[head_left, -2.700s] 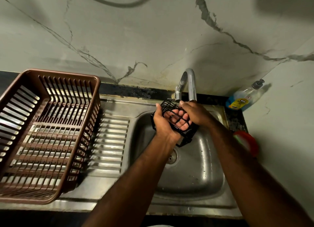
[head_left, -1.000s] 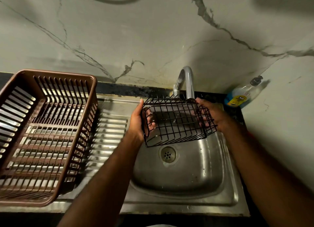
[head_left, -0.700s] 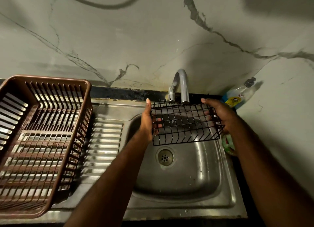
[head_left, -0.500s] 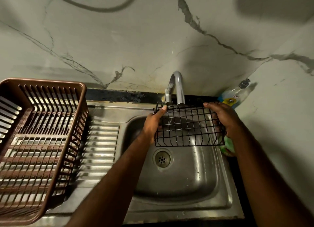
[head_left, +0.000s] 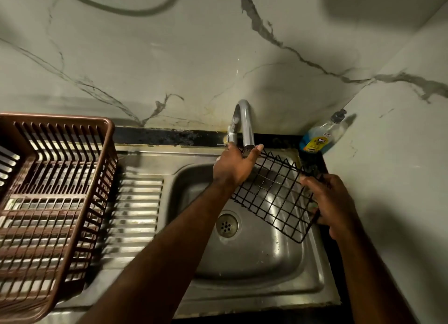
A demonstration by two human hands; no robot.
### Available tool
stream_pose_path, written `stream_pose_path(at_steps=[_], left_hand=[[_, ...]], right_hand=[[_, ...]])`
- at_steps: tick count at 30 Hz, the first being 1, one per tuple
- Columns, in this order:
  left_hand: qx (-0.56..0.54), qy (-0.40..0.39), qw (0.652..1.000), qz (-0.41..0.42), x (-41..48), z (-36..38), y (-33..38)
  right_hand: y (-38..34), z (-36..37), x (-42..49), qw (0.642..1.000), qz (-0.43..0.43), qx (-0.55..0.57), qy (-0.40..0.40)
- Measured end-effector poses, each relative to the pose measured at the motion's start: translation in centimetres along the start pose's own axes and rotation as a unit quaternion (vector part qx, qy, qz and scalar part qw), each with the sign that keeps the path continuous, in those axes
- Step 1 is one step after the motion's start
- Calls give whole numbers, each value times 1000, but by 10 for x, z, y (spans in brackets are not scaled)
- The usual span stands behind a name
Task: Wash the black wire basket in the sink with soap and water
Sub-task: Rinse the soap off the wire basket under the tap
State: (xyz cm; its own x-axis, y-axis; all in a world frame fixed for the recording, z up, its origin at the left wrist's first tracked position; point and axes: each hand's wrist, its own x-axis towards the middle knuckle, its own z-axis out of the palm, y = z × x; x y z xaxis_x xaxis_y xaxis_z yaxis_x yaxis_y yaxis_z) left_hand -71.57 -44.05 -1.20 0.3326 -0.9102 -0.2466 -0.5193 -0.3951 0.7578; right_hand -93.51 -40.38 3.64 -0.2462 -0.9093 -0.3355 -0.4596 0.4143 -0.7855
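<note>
Nearest the camera, two bare forearms reached out over the steel sink [head_left: 254, 270], and the basin looked dry-ish and bare around the drain [head_left: 226, 224]. No pool, no foam there! Off to the left, on the ribbed draining board, the brown dish rack [head_left: 48, 214] sat with nothing in it.

Over the far right of the basin hung the black wire basket [head_left: 274, 197], tilted, its near corner dipping toward the bowl, clear of the bottom. The right hand [head_left: 334, 202] had it by the right end, grip clamped on the wires, fingers curled round the edge.

Farther back, the left hand [head_left: 232, 167] lay across the basket's far left corner, right at the foot of the tap [head_left: 246, 120]. Its fingers were hidden, so whether that grip was closed on the tap, on the wire, or on nothing could not be told.

No stream showed from the spout and no suds on the mesh. The soap bottle [head_left: 320, 136] stood in the far right corner of the worktop [head_left: 164, 136], against the marbled wall [head_left: 218, 57], with no hand on it.

By the look of it, the basket was in place, but soaping, scrubbing and rinsing could not be counted as done. Getting the water running seemed the likely next call.
</note>
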Motion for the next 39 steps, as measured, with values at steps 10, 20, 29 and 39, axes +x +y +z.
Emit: stream_pose_path(at_steps=[10,20,29,39], left_hand=[[125,-62,988,72,7,-11,24],[242,-99,950,171,12,-4,29],[188,-112,914,341,4,2,19],[43,-110,976,184,12,-9,-15]], right_hand=[[45,12,-26,990,117,52,-65],[57,26,-56,995,62,-9,-81],[67,25,-66,997,-4,47,-67],[73,34,-75,980,59,175,-73]])
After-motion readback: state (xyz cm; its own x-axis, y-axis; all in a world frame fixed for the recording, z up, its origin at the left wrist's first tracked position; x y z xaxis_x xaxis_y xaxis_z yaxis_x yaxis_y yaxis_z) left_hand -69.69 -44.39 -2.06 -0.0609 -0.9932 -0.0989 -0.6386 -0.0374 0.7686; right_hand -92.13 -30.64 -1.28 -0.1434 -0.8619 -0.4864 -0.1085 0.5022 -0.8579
